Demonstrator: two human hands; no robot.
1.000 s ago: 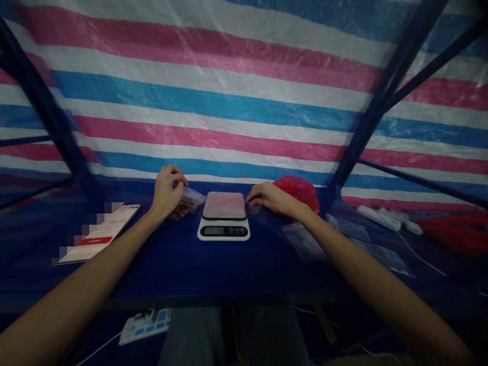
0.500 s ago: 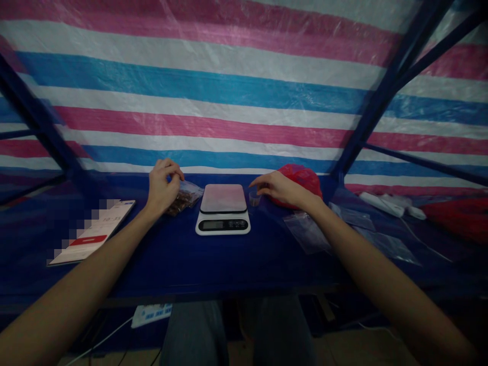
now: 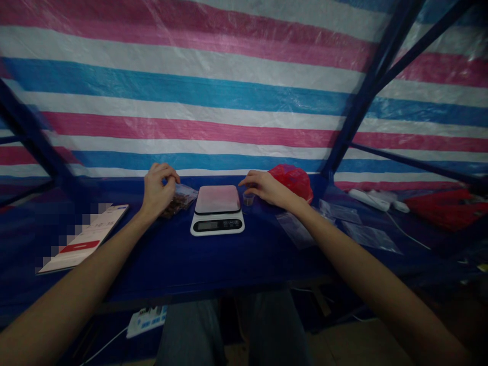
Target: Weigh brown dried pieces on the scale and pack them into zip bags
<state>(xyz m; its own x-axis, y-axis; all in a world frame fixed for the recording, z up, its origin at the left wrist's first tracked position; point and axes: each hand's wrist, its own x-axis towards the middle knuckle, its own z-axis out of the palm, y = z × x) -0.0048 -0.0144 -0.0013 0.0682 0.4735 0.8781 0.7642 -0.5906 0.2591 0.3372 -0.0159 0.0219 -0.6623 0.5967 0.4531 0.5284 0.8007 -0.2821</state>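
Observation:
My left hand (image 3: pixel 157 189) is closed, thumb and fingertips pinched at the upper edge of a clear plastic bag (image 3: pixel 183 195) with small brown pieces in it. The bag lies left of a white kitchen scale (image 3: pixel 217 226), whose pale pan (image 3: pixel 218 199) bears nothing. Over a small clear cup (image 3: pixel 248 199) to the right of the scale, my right hand (image 3: pixel 265 187) reaches with fingers outstretched and thumb apart. Whether its fingertips touch the cup's rim I cannot tell. Behind that hand sits a red plastic bag (image 3: pixel 293 180), partly covered by it.
On the blue table (image 3: pixel 198 264), a phone or tablet (image 3: pixel 86 239) lies at left. Flat clear bags (image 3: pixel 371 236) lie at right, with a white cable (image 3: pixel 409 234) and red material (image 3: pixel 450 208) beyond. Blue frame posts (image 3: pixel 354 112) and striped sheeting stand behind. A power strip (image 3: pixel 147 320) is below.
The view has shifted slightly, so most things appear a little further left. Both hands keep nearly the same pose beside the bag and the cup.

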